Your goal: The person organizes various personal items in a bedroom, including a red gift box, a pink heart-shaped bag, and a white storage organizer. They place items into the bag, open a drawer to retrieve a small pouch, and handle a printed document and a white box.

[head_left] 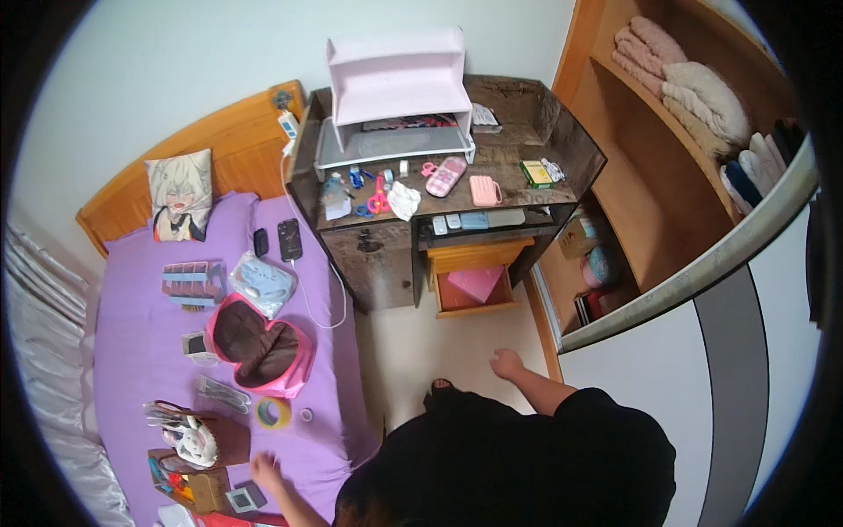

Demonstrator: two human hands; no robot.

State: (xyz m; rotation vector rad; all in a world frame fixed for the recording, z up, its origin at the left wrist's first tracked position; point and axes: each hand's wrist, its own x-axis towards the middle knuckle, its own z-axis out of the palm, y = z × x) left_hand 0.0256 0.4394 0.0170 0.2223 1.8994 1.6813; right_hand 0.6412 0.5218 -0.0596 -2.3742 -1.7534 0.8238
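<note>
My left hand (266, 468) hangs over the near edge of the bed, its fingers smeared, beside a brown bag (230, 436) with a white plush toy (195, 442) and a small grey square box (245, 499). Over the floor by the wardrobe, my right hand (507, 363) is loosely bent with fingers apart and nothing visible in it. Around the middle of the bed lie an open pink heart-shaped case (303, 358) with a dark lining, a roll of yellowish tape (273, 413) and a small white ring (306, 415).
Ahead stands a dark wooden desk (373, 263) with a pink shelf (399, 95), pink scissors (378, 195) and a pink pouch (485, 191) on it. Under it, an orange drawer (474, 309) holds a pink box (477, 283). An open wardrobe (645, 180) curves along the right.
</note>
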